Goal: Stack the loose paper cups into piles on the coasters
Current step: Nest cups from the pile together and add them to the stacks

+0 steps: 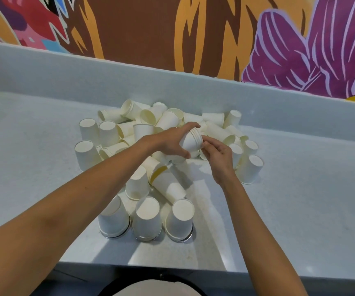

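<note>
Centrally, above the heap: left hand [172, 142] wrapped around a nested stack of cups [190, 142] held on its side, thumb underneath, fingers curled over the top, several rims bunched at the stack's right end. Right hand [219, 155] just beside those rims, fingertips [207, 139] drawn together at the open end of the stack; whether pinching a rim or merely touching, not discernible. Both forearms bare, reaching in from the lower corners.

Below and behind the hands: loose paper cups [168, 120] in a jumbled heap, some lying on their sides with mouths showing, others upside down with flat bases up. Upturned singles along the heap's left edge and right edge, one on the right [251, 171] standing slightly apart from the rest.

Nearest the front edge: three upside-down piles side by side, left pile [113, 218], middle pile [147, 216], right pile [180, 216], each on a dark round coaster [183, 239] visible only as a thin rim beneath the lowest cup. Left pile partly hidden by the left forearm.

Beneath everything: pale grey speckled counter [300, 199] with a raised back ledge. Behind the ledge: painted mural [193, 35] in brown, orange, purple and red.
</note>
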`<state>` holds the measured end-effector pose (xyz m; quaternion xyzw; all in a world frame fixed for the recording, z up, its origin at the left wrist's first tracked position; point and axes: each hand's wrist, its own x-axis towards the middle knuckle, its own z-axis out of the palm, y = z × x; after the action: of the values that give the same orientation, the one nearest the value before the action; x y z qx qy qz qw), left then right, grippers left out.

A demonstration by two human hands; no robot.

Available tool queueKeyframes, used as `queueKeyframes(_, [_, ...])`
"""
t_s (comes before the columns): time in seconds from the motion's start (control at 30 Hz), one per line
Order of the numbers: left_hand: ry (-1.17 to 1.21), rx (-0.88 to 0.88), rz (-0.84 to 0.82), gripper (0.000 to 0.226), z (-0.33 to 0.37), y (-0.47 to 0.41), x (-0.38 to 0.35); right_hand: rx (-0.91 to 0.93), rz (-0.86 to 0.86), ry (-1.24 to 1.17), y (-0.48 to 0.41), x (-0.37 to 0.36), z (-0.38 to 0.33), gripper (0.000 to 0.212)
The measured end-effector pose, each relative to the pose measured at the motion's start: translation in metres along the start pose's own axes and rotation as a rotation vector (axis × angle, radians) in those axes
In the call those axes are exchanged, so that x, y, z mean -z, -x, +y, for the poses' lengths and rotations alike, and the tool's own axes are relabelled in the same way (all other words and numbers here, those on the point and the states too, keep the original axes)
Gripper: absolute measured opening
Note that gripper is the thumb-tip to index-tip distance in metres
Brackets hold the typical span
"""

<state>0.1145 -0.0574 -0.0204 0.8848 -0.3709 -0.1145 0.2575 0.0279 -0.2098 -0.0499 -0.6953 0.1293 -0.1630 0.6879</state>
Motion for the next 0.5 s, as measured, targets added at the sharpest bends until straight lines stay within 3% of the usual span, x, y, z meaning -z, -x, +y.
queueKeyframes(0.07, [0.051, 0.046, 0.06, 0.088, -0.002, 0.0, 0.002, 0.063, 0.146, 0.146, -0.007, 0.005, 0.001, 0.024])
queueKeyframes(0.13, [0.085, 0.082, 0.09, 0.088, -0.003, 0.001, 0.005, 0.188, 0.285, 0.549, -0.018, 0.018, 0.009, 0.026])
queueKeyframes(0.2, [0.091, 0.074, 0.094, 0.087, -0.001, 0.001, 0.006, 0.186, 0.301, 0.812, -0.03, 0.032, 0.021, 0.036])
queueKeyframes(0.3, [0.102, 0.057, 0.091, 0.082, 0.002, 0.001, 0.004, 0.088, 0.265, 0.948, -0.039, 0.04, 0.035, 0.044])
queueKeyframes(0.5, [0.135, 0.082, 0.088, 0.076, 0.004, 0.002, 0.002, 0.184, 0.236, 1.129, -0.043, 0.03, 0.042, 0.042])
